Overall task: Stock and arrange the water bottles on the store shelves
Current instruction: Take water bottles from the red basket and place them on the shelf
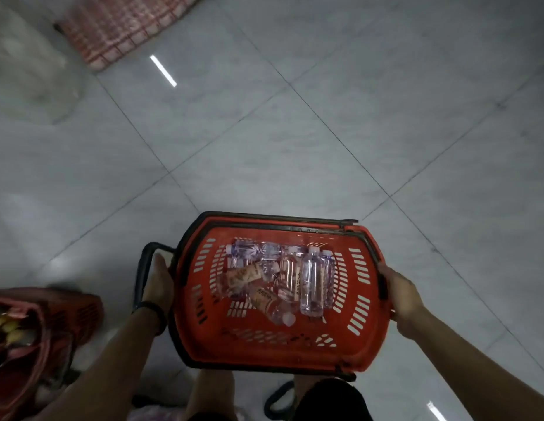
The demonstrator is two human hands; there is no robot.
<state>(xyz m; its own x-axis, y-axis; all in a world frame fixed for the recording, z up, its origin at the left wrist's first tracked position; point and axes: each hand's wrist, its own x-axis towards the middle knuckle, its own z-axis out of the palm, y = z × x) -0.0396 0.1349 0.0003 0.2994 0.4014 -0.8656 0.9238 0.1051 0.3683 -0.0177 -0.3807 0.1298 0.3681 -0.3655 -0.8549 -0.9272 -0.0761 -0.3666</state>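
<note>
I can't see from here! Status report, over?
Left hand, right hand: grip on red basket sides. Water bottles lying inside. Tiled floor ahead bare.

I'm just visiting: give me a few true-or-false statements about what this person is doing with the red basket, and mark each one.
1. The red plastic basket holds clear plastic water bottles. True.
2. The bottles stand upright in neat rows. False: they lie jumbled on their sides.
3. The left hand and the right hand grip opposite ends of the basket. True.
4. The basket rests on a store shelf. False: no shelf shows; grey tiled floor lies beneath it.
5. The left wrist wears a black wristband. True.
</note>
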